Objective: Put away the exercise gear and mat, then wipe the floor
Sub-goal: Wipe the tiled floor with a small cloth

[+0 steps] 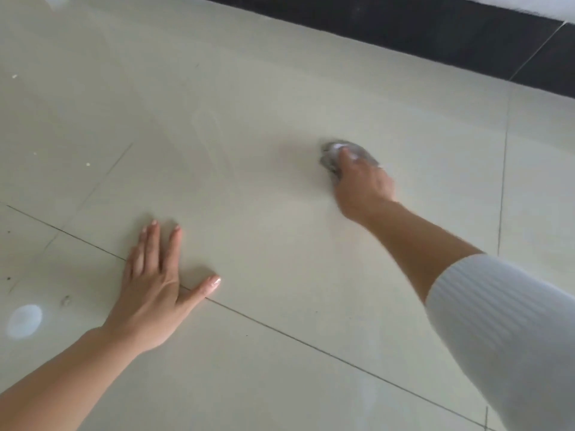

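Note:
A crumpled grey cloth (pixel 331 158) lies on the pale tiled floor (pixel 249 135) at centre right. My right hand (pixel 362 181) is stretched out over it, fingers curled round the cloth and pressing it to the tile; the hand is blurred. My left hand (pixel 155 284) lies flat on the floor at lower left, fingers straight and spread, thumb out to the right. No exercise gear or mat is in view.
A black skirting band (pixel 435 38) runs along the wall at the top right. Small crumbs (pixel 88 164) and dark specks (pixel 65 301) dot the tiles on the left. A bright light reflection (pixel 25 320) shows at lower left.

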Motion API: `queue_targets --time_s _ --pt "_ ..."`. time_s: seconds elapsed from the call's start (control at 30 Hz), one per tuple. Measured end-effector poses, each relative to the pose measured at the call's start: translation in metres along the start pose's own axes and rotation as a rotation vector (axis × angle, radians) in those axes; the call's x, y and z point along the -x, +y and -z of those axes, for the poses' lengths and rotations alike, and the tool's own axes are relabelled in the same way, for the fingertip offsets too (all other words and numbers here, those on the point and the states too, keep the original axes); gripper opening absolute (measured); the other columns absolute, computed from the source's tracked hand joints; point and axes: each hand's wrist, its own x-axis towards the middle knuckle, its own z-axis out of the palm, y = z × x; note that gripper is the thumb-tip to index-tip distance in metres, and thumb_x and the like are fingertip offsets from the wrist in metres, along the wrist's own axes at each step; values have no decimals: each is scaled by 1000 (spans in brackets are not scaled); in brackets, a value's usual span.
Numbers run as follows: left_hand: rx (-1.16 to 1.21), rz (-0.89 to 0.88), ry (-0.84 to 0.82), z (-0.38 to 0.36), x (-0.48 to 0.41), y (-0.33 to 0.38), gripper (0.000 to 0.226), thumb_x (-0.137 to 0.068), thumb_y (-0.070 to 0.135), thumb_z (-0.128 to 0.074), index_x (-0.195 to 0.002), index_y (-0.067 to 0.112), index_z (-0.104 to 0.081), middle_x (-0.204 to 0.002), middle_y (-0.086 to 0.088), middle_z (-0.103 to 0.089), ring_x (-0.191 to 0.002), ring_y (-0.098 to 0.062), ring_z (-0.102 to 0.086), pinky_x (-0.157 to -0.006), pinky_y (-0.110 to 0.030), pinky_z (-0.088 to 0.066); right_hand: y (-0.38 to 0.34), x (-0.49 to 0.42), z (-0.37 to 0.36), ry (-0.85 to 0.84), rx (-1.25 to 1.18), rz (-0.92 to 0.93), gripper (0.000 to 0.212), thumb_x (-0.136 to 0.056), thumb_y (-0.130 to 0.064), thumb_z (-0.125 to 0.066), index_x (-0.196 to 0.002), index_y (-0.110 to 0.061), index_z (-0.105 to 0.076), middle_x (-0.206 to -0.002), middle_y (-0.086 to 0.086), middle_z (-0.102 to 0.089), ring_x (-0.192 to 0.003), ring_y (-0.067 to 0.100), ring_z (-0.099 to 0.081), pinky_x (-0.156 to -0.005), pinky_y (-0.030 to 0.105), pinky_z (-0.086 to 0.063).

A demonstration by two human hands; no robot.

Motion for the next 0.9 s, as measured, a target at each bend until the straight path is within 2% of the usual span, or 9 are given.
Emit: queue_targets --time_s 0.13,0.23,0.27,0.3,0.37,0.47,0.63,0.77,0.9 --pt "-41 -96 -9 10 -9 -15 109 -70 90 -11 -152 19 -12 -157 -17 -4 -145 -30 -2 -117 -44 -15 -74 54 -18 -116 19 354 64 -94 -17 -43 -152 -25 -15 -145 4 -42 -128 28 -43 -91 36 -42" --pt "-71 -256 -44 24 -27 -41 94 -78 84 -18 -153 28 -9 -160 -11 0 -147 -28 -3 -118 -39 -11 -78 88 -20 -156 82 716 68 -88 -16 -53 -150 -26 -27 -126 -1 -55 -117 27 -50 -77 33 -38" --pt "-77 -305 -34 26 -33 -47 88 -82 80 -20 -153 28 -13 -160 -11 -3 -147 -29 -6 -118 -38 -10 -73 86 -15 -153 113 747 68 -86 -15 -55 -149 -27 -31 -121 -3 -58 -113 26 -53 -74 32 -35" --pt "-64 -332 -21 27 -38 -50 81 -86 73 -23 -152 26 -18 -159 -11 -9 -147 -29 -11 -118 -37 -10 -68 75 -12 -149 137 705 69 -87 -16 -54 -149 -29 -28 -124 -4 -57 -116 25 -52 -75 32 -34" --pt "18 -335 19 27 -44 -52 70 -91 59 -28 -150 21 -27 -157 -9 -19 -145 -27 -19 -117 -33 -12 -62 38 -10 -136 131 475 69 -91 -17 -46 -151 -34 -16 -140 -5 -46 -128 24 -42 -88 34 -36" --pt "76 -358 63 25 -46 -55 64 -92 46 -32 -148 15 -33 -155 -9 -25 -144 -26 -23 -117 -34 -16 -72 -14 -7 -102 145 158 64 -95 -20 -40 -152 -30 -14 -147 2 -40 -133 29 -38 -98 38 -37" --pt "91 -379 71 24 -47 -56 61 -92 39 -35 -147 13 -34 -155 -10 -26 -144 -27 -23 -116 -38 -19 -112 -67 -17 -94 78 -40 60 -98 -20 -38 -153 -23 -15 -149 6 -38 -134 35 -36 -99 40 -38" --pt "81 -385 65 23 -48 -58 63 -92 37 -35 -149 9 -29 -156 -10 -24 -145 -26 -22 -115 -39 -20 -142 -82 -23 -62 83 13 56 -99 -27 -40 -151 -29 -20 -146 5 -41 -132 33 -36 -95 39 -40" --pt "45 -365 53 23 -47 -57 68 -91 38 -34 -148 1 -26 -156 -12 -25 -144 -26 -22 -115 -38 -19 -165 -52 -22 -82 124 272 61 -97 -19 -40 -151 -38 -17 -136 2 -48 -125 29 -39 -91 38 -39"
